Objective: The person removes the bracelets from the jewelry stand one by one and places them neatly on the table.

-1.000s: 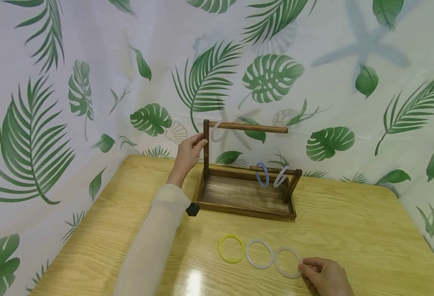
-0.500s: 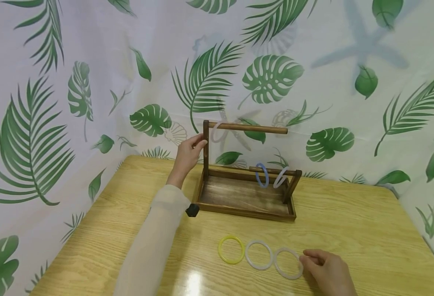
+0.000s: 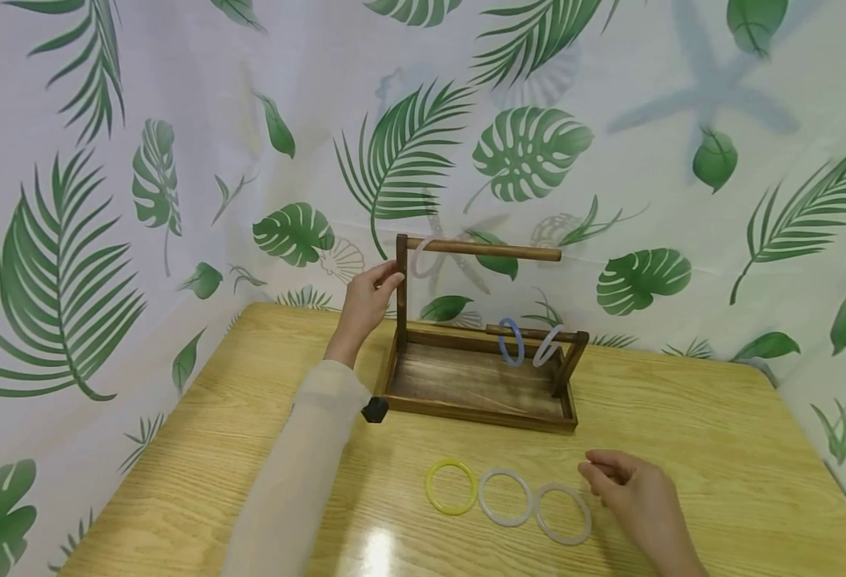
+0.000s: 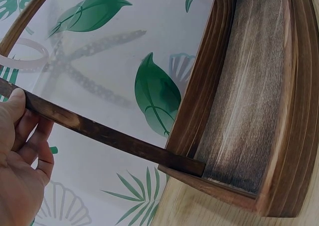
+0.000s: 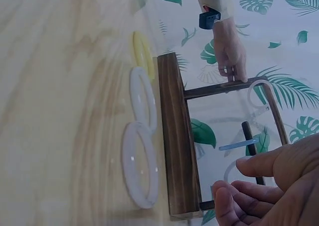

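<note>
My left hand [image 3: 368, 303] grips the tall left post [image 4: 99, 131] of a dark wooden rack [image 3: 481, 415], thumb in front and fingers behind. A pale pinkish ring [image 3: 416, 258] hangs on the rack's upper bar, near that post. On the lower bar hang a blue ring [image 3: 521, 344] and a whitish ring [image 3: 547, 346]. In front of the rack lie a yellow ring [image 3: 429, 486], a white ring [image 3: 482, 498] and a pale ring [image 3: 563, 542] in a row. Over the table beside the pale ring, my right hand [image 3: 642, 501] holds nothing, thumb and fingers loosely bent.
The rack's shallow tray base [image 3: 452, 377] stands on a light wooden table [image 3: 682, 417]. Behind it hangs a white cloth [image 3: 610, 168] printed with green leaves. A black device [image 3: 376, 409] sits at the left cuff.
My right hand has left the pale ring's edge and risen forward over the table. That ring stays lying in the row. The left hand keeps its grip on the post.
</note>
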A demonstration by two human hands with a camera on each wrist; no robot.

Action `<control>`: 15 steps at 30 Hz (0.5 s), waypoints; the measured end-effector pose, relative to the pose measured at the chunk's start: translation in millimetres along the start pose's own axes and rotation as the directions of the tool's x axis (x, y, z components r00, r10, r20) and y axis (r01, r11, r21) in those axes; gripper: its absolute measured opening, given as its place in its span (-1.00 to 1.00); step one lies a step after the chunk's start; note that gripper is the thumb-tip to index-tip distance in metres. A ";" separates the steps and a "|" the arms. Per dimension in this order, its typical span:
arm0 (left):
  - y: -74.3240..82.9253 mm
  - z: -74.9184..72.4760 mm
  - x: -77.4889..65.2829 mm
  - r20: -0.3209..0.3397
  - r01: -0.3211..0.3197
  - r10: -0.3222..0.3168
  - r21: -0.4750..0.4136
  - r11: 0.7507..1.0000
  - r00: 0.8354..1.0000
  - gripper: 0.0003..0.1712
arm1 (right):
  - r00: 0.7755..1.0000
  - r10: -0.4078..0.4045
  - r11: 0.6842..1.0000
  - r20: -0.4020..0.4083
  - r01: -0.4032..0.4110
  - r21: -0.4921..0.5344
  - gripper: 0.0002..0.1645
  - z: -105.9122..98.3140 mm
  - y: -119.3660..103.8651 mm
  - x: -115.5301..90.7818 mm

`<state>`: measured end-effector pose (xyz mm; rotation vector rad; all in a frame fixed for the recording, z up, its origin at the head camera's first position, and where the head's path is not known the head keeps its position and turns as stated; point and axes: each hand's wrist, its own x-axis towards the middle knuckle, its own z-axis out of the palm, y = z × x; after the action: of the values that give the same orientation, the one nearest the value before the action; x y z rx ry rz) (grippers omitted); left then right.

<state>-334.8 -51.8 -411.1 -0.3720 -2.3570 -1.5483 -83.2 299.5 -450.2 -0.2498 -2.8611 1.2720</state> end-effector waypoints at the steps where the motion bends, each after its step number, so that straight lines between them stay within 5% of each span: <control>1: -0.1 0.0 0.0 0.000 -0.001 0.001 0.000 1.000 1.000 -0.55 | 1.000 -0.006 1.000 -0.003 0.006 0.002 -0.55 -0.8 -1.8 1.2; 15: 0.6 -0.7 0.9 -0.003 -0.010 0.010 0.017 1.000 1.000 -0.56 | 0.994 -0.084 0.996 -0.063 0.085 0.012 -0.57 -12.4 -24.1 11.0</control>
<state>-335.4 -52.2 -410.0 -0.3770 -2.3604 -1.5225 -96.7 294.4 -424.8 -0.1636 -2.7772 1.2463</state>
